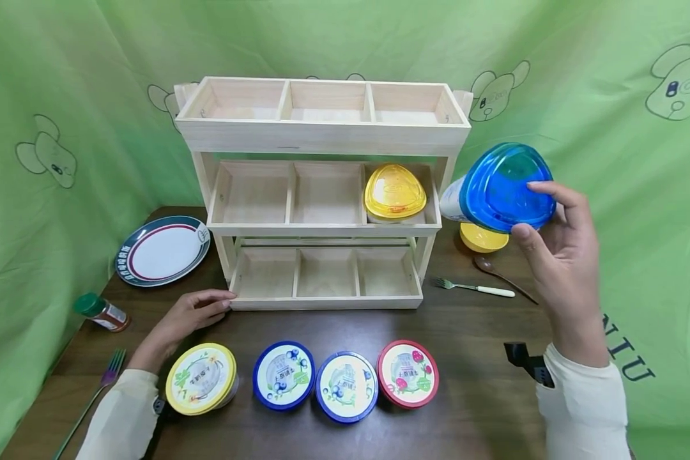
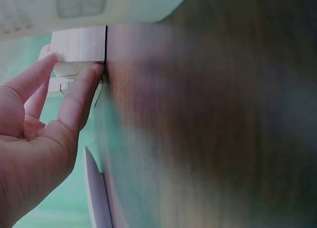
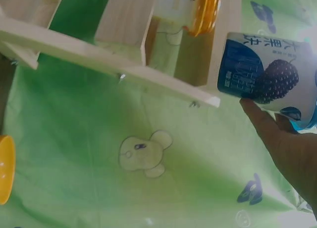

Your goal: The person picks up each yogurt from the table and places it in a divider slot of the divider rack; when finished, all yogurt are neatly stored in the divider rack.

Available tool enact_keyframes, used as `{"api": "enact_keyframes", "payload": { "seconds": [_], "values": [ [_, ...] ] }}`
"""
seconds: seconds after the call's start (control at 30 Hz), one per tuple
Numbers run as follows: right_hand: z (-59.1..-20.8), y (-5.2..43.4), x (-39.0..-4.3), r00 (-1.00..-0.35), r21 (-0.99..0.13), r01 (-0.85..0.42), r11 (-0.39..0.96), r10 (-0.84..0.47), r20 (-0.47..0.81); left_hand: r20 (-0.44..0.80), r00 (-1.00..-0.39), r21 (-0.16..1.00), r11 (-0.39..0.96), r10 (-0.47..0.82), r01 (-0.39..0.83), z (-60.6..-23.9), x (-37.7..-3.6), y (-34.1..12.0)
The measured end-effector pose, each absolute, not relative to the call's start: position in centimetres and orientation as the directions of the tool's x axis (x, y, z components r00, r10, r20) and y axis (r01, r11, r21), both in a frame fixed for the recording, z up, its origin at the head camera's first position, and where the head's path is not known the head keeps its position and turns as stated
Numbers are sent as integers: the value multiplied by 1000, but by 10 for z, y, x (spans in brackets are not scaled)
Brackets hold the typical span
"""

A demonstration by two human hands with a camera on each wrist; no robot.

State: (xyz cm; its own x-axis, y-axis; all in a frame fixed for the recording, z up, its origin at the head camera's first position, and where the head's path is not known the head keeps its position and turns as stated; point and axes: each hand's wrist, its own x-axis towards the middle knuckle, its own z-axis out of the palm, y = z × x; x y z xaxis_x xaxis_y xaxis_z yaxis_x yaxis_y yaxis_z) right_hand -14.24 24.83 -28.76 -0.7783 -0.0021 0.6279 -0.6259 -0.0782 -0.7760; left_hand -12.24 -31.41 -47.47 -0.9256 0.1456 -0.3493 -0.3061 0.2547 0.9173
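My right hand [image 1: 546, 236] grips a blue-lidded cup [image 1: 503, 186] tipped on its side, in the air right of the wooden three-tier rack [image 1: 322, 137]. In the right wrist view the cup [image 3: 270, 72] shows a blue label with a berry picture, with my right hand's fingers [image 3: 277, 139] under it. A yellow-lidded cup [image 1: 395, 191] sits in the right compartment of the middle tier. My left hand [image 1: 198, 310] rests on the table, its straight fingers [image 2: 74, 96] touching the rack's bottom left corner [image 2: 81, 44].
Four round lidded tubs stand in a row near the front edge: yellow [image 1: 201, 378], two blue [image 1: 283, 374] [image 1: 346, 386], red [image 1: 407, 373]. A plate [image 1: 162, 250], a spice jar [image 1: 102, 312] and a fork [image 1: 89, 402] lie left. A yellow bowl [image 1: 483, 238], a fork [image 1: 474, 288] and a spoon [image 1: 503, 276] lie right.
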Motion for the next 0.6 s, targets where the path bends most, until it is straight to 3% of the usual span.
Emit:
{"api": "enact_keyframes", "payload": {
  "seconds": [0.27,0.6],
  "values": [
    [-274,228,-151,-743,-742,-661,-110,-34,668,-337,-929,923,247,154,-294,-476,-123,-314],
    [-264,192,-158,-706,-738,-672,-68,-243,665,-340,-928,921,254,154,-296,-474,-122,-313]
  ]
}}
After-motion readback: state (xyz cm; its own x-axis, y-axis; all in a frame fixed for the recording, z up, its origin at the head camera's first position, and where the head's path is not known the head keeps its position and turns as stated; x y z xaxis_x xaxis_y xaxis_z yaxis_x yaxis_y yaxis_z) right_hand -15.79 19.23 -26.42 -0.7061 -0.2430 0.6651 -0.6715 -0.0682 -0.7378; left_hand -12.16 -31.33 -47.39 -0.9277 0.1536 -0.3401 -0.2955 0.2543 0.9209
